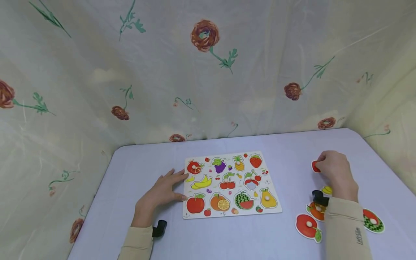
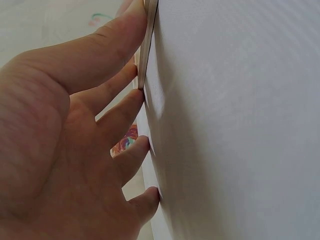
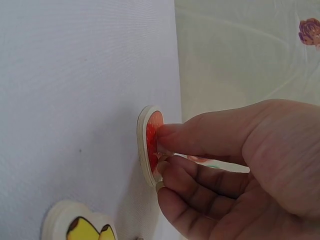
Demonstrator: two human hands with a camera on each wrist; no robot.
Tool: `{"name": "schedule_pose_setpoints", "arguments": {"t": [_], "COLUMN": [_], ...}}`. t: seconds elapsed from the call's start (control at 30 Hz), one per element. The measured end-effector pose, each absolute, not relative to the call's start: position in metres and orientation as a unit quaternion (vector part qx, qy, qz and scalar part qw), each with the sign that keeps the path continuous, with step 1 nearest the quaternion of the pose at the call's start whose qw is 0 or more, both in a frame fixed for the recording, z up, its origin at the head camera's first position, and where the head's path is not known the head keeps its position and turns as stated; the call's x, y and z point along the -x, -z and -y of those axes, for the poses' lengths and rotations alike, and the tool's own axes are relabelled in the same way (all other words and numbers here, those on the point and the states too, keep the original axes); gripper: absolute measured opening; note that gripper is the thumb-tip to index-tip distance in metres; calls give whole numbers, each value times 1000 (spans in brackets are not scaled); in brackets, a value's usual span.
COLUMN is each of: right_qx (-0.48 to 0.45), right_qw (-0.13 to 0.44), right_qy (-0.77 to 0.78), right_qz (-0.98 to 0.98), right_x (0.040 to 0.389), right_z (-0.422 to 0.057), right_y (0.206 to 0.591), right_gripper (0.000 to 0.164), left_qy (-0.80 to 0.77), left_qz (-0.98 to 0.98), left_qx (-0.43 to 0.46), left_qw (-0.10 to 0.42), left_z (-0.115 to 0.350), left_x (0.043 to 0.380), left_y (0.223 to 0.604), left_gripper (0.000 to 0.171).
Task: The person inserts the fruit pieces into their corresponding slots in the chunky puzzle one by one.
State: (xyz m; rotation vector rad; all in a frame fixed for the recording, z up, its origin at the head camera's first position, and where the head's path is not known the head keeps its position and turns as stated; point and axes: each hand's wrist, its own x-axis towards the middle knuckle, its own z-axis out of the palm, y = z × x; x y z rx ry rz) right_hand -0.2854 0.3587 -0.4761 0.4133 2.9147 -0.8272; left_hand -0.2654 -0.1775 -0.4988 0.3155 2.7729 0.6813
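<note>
A white wooden fruit puzzle board (image 1: 212, 187) lies flat on the table, with printed fruits and several knobbed pieces such as the pear (image 1: 268, 199). My left hand (image 1: 164, 187) rests at its left edge, fingers spread; in the left wrist view the thumb and fingertips (image 2: 141, 145) touch the edge. Over to the right, my right hand (image 1: 334, 169) pinches a red, speckled strawberry puzzle piece (image 3: 154, 135) between thumb and fingers. That piece stays at or close to the tabletop, partly covered by the hand (image 3: 215, 165); I cannot tell whether it is lifted.
Near my right forearm lie loose pieces: an apple (image 1: 306, 224), an orange (image 1: 314, 212), a yellow banana piece (image 1: 327, 190) and a watermelon (image 1: 373, 221). The forearm hides part of that area. Flowered cloth (image 1: 156, 72) hangs behind the pale table (image 1: 227, 238).
</note>
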Motion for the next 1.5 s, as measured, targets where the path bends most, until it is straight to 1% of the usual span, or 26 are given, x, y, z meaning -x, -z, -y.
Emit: {"name": "schedule_pose_setpoints", "arguments": {"t": [0.47,0.7,1.2,1.5], "right_qx": [-112,-116,-79,-67], "right_qw": [46,74,44,64], "right_qy": [272,296,289,296], "right_qz": [-955,-945,-953,-951], "right_x": [287,289,297,302], "right_z": [-353,-341,-307,-285], "right_y": [473,468,451,447], "right_gripper": [24,30,27,29], "left_qy": [-236,-237,-232,-227], "left_qz": [-956,-956,-957,-958], "left_qx": [-113,-114,-109,-107], "left_qw": [133,133,135,136], "left_z": [177,178,179,179], "left_x": [266,265,267,268], "left_y": [498,497,501,502], "left_gripper": [81,82,82,82]}}
